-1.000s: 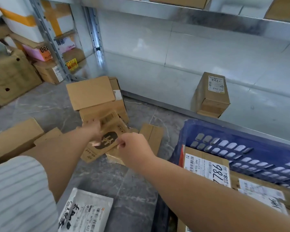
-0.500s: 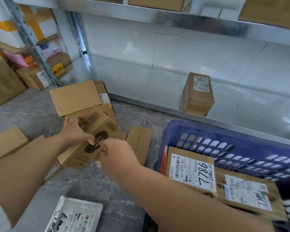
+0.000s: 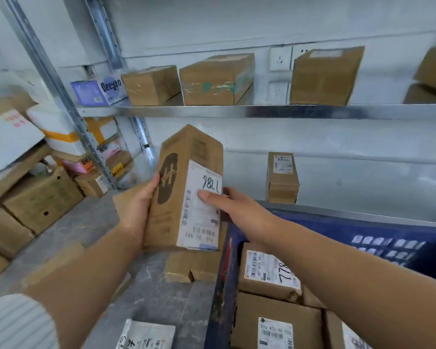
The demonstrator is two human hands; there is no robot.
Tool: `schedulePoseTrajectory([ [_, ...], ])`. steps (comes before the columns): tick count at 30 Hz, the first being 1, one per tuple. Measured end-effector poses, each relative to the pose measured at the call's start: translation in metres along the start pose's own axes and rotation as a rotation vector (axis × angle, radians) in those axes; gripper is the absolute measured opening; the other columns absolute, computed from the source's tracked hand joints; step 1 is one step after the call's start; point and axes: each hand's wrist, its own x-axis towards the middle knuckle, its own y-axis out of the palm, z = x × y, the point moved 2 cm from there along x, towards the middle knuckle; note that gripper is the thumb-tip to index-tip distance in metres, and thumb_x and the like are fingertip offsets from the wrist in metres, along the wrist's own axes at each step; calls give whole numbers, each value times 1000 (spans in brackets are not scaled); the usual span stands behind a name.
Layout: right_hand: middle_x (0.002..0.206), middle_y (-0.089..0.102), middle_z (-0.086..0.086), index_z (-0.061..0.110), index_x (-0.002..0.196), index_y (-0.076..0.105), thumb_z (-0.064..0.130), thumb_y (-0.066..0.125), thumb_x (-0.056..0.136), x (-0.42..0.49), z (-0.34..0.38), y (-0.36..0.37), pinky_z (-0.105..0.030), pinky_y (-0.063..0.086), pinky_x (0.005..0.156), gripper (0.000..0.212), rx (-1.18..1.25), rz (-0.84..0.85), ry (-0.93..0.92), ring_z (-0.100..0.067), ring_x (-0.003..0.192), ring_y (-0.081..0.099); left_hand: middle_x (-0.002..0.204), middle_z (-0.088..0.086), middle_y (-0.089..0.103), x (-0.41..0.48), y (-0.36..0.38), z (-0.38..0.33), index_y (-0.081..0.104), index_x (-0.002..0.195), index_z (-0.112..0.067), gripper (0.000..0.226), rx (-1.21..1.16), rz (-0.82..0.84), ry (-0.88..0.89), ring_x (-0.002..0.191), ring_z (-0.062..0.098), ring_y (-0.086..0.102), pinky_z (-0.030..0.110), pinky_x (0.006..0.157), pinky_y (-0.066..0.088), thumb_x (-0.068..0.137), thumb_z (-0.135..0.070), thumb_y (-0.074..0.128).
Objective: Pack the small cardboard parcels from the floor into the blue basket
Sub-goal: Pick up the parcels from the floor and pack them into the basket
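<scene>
My left hand (image 3: 136, 210) and right hand (image 3: 237, 207) hold the parcel (image 3: 184, 197) upright; my right fingers are hidden behind it, the blue basket (image 3: 363, 227) is cut off.

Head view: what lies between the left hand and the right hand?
In the head view, only the held cardboard parcel: the left hand grips its left side, the right hand its labelled right side.

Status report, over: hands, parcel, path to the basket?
Gripping parcel: left hand, right hand. It's upright, off the floor, beside blue basket. Inside it, other parcels; nothing between.
</scene>
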Motion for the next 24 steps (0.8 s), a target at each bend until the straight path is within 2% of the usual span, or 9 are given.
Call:
schedulePoseTrajectory([
  [2,107,74,8,29,111,63,47,63,87,-32,1,-20,-34,50,97,30,83,41,25,-11,101,69,107,15,73,-17,34,18,79,97,-19,49,-6,79,-87,91,33,72,43,71,60,79,-59,57],
  [4,110,73,3,30,121,56,53,69,80,-63,-6,-44,-43,48,101,48,124,42,72,-18,107,68,116,20,68,-32,65,41,73,114,-16,60,-48,182,-183,103,39,68,49,87,53,79,-60,55],
  [6,116,72,-3,30,132,47,55,73,76,-91,-18,-70,-48,46,103,67,173,64,125,-23,110,67,120,22,66,-47,100,63,72,115,-13,61,-109,280,-289,106,40,66,51,93,48,85,-60,50],
  [9,116,71,-8,31,134,43,46,75,77,-133,-38,-114,-49,49,100,67,222,-4,168,-27,108,68,119,20,67,-69,152,97,74,112,-14,56,-77,372,-347,107,37,66,52,96,46,94,-57,42],
  [12,116,71,-8,35,139,37,44,81,72,-163,-57,-155,-52,50,98,80,179,-141,167,-29,106,69,119,11,69,-80,189,132,65,124,-23,64,76,382,-316,109,31,66,52,96,49,82,-69,52],
  [14,117,70,-9,38,141,34,45,83,70,-179,-70,-180,-54,50,96,87,155,-200,181,-30,107,69,120,3,70,-87,212,153,43,140,-36,81,119,417,-283,111,26,65,51,94,51,71,-72,65],
  [17,117,71,-9,38,141,34,51,81,69,-199,-85,-205,-53,50,97,87,135,-235,191,-30,106,69,118,-4,70,-95,243,176,26,142,-51,103,168,461,-265,113,23,64,55,101,45,57,-57,85],
  [20,113,72,-8,35,135,42,51,74,76,-220,-106,-222,-51,52,95,70,141,-270,204,-29,103,70,108,-3,74,-103,267,198,30,142,-42,94,197,487,-293,101,21,70,50,94,51,64,-46,82],
  [24,110,73,-9,31,131,48,46,67,84,-241,-140,-230,-46,57,86,53,190,-333,277,-30,98,72,105,2,75,-113,284,227,45,134,-36,59,168,495,-377,94,21,73,39,77,58,82,-30,72],
])
